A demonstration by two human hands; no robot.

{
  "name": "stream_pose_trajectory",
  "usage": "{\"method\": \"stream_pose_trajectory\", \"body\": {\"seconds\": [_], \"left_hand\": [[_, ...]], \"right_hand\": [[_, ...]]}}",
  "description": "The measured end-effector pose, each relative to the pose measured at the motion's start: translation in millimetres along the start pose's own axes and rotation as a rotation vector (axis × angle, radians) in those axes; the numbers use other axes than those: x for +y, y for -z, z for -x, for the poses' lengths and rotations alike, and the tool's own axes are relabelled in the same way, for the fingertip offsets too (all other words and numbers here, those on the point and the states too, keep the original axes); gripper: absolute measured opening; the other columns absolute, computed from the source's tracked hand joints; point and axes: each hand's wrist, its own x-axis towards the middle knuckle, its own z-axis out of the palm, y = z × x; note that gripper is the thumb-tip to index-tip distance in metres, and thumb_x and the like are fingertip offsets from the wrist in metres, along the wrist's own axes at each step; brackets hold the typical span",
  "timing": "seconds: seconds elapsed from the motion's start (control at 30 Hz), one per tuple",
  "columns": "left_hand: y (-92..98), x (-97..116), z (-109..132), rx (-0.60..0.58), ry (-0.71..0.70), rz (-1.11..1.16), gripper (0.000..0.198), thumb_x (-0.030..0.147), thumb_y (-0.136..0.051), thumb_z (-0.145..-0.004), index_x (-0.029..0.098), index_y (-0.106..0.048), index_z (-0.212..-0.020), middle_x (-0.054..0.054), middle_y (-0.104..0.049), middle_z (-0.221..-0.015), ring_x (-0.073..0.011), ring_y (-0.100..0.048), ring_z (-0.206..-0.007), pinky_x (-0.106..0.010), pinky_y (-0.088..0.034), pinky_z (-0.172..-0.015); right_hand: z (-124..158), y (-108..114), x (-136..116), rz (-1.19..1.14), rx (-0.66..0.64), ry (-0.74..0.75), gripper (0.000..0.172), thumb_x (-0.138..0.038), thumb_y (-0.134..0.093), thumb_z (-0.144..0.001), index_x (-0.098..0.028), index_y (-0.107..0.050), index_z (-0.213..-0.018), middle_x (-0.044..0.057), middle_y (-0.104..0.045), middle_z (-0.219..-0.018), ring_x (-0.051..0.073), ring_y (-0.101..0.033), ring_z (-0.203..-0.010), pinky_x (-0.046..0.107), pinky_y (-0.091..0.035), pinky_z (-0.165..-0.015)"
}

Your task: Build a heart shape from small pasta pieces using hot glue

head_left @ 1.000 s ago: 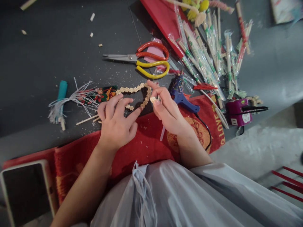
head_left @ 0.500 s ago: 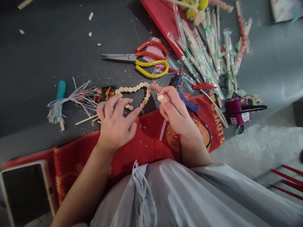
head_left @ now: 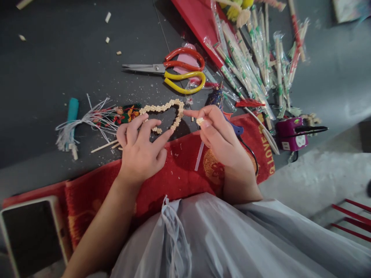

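A curved chain of small pale wooden pieces point(head_left: 161, 107) lies on the dark table, shaped like part of a heart. My left hand point(head_left: 142, 152) rests over its lower left side with fingers spread, fingertips touching the chain. Between thumb and finger, my right hand point(head_left: 222, 137) pinches a small pale wooden piece point(head_left: 199, 121). Its outstretched index finger reaches the chain's right edge. Behind that hand lies a blue glue gun point(head_left: 238, 130), partly hidden, and a clear glue stick point(head_left: 199, 156) shows below it on the red towel point(head_left: 176, 170).
Scissors point(head_left: 156, 68) with red and yellow handles lie beyond the chain. Wrapped chopsticks point(head_left: 243, 58) pile up at the back right. A purple power adapter point(head_left: 290, 133) sits at the right edge. White strings point(head_left: 100, 114) and a teal roll point(head_left: 73, 110) lie left; a phone point(head_left: 33, 235) is at lower left.
My right hand has shifted slightly to the right with the small piece, away from the chain's inner area. My left hand stays almost in place on the chain. The view has moved slightly.
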Motion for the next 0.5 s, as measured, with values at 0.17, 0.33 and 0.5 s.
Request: {"method": "stream_pose_trajectory", "body": {"seconds": [0.17, 0.33, 0.5], "left_hand": [[0.1, -0.4, -0.2, -0.009, -0.002, -0.018, 0.052, 0.012, -0.061, -0.081, 0.036, -0.076, -0.124, -0.009, -0.066, -0.138, -0.039, -0.051, -0.141, -0.064, -0.036, -0.112], [0.3, -0.6, -0.1, 0.012, -0.024, -0.053, 0.05, 0.013, -0.06, -0.081, 0.035, -0.076, -0.123, -0.009, -0.067, -0.135, -0.0384, -0.053, -0.139, -0.063, -0.038, -0.11], [0.5, -0.4, -0.2, 0.014, -0.023, -0.049, 0.055, 0.012, -0.062, -0.078, 0.037, -0.076, -0.124, -0.008, -0.066, -0.136, -0.0389, -0.053, -0.139, -0.063, -0.038, -0.111]], "right_hand": [[0.6, 0.2, -3.4, -0.13, 0.008, 0.02, 0.014, -0.04, -0.041, -0.108, -0.029, -0.048, -0.104, 0.0, -0.069, -0.087, 0.02, -0.072, -0.117, 0.038, -0.055, -0.099], [2.1, 0.0, -9.3, -0.207, -0.005, -0.009, 0.01, -0.035, -0.042, -0.107, -0.028, -0.047, -0.101, 0.001, -0.07, -0.099, 0.019, -0.072, -0.108, 0.04, -0.054, -0.099], [3.1, 1.5, -14.0, -0.228, -0.058, -0.009, 0.01, -0.033, -0.042, -0.107, -0.027, -0.047, -0.101, 0.0, -0.064, -0.092, 0.02, -0.067, -0.123, 0.037, -0.05, -0.101]]}}
